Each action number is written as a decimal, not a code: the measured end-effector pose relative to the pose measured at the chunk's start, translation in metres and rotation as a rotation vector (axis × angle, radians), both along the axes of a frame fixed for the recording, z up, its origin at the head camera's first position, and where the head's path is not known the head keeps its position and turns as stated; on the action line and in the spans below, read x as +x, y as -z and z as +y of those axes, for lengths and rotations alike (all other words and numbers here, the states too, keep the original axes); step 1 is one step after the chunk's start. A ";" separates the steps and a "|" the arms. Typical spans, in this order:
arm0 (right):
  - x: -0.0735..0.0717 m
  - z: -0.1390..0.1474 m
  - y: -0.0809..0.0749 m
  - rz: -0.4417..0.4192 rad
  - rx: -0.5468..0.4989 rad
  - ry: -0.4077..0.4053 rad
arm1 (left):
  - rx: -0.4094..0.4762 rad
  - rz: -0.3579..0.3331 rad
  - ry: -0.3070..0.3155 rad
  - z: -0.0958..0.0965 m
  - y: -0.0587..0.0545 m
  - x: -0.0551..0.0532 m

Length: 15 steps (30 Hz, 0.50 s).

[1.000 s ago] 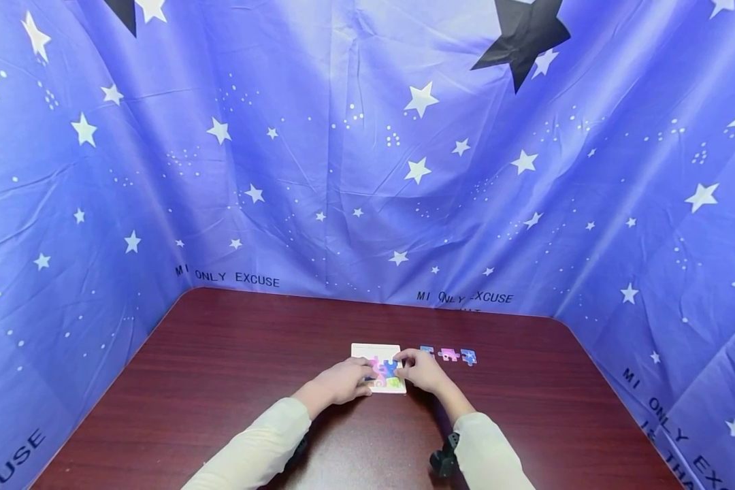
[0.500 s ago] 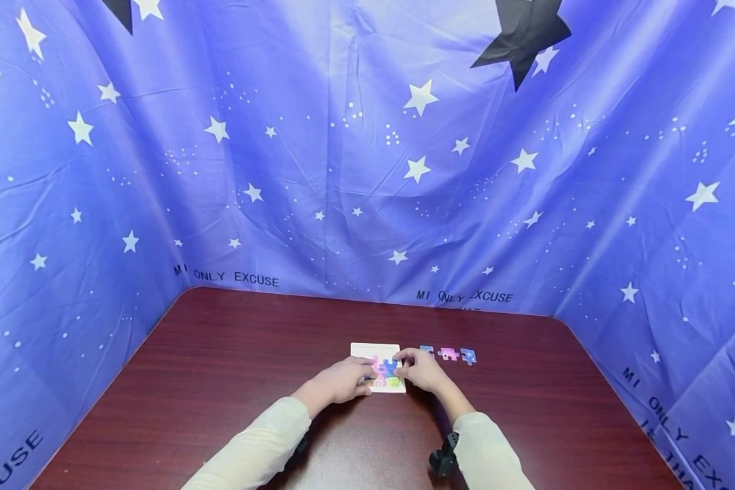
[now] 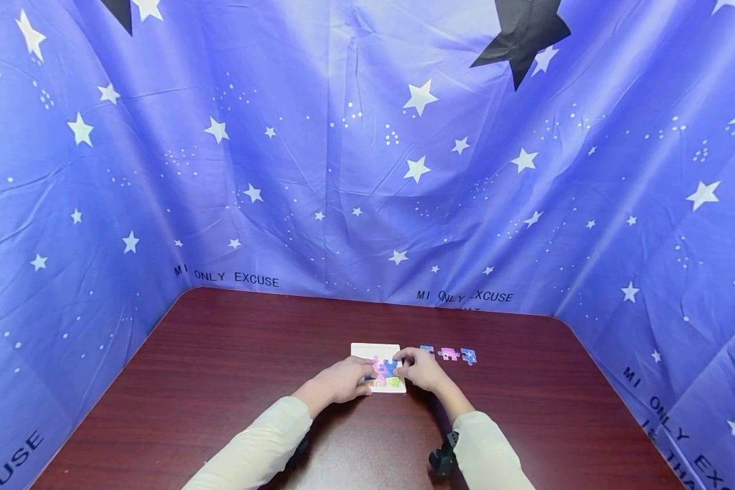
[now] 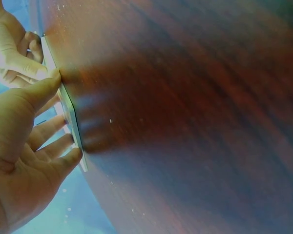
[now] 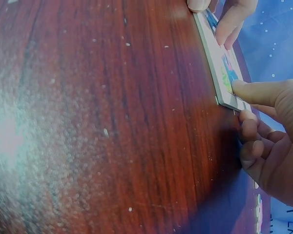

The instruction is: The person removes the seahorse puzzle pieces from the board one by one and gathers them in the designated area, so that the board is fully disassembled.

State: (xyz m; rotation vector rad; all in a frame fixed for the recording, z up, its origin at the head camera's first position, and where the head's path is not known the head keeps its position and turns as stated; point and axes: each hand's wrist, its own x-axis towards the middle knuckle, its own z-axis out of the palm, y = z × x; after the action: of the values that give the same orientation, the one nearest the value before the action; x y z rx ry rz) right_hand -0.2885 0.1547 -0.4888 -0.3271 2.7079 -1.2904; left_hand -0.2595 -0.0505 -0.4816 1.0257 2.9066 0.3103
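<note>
A white-framed puzzle board [image 3: 367,350] lies flat on the table, partly filled with pink, blue and green-yellow pieces. My left hand [image 3: 343,381] rests over its left side, fingers fairly straight across the pieces. In the left wrist view the thumb [image 4: 49,85] touches the board's near edge. At the board's right side, my right hand [image 3: 422,369] pinches a blue puzzle piece [image 3: 389,367] between thumb and forefinger. Its other fingers [image 5: 251,148] curl in beside the frame. The fingers hide part of both sides of the board.
Right of the board lie three loose puzzle pieces: a blue one [image 3: 427,350] partly behind the right hand, a pink one [image 3: 448,354] and another blue one [image 3: 469,356]. The dark red wooden table [image 3: 251,327] meets a blue star-patterned curtain [image 3: 318,170] at its back and sides.
</note>
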 end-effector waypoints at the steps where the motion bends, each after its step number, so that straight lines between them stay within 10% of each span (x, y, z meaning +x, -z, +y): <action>1: 0.000 0.000 0.000 -0.001 0.000 0.003 | -0.002 -0.001 -0.002 0.000 0.000 0.000; 15: -0.002 0.001 0.003 0.016 -0.012 -0.006 | -0.005 0.011 0.008 0.001 0.000 -0.001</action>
State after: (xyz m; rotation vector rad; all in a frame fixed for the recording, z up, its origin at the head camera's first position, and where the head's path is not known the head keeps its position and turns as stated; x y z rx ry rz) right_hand -0.2900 0.1553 -0.4915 -0.3485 2.7107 -1.3091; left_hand -0.2603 -0.0493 -0.4815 1.0406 2.9107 0.2974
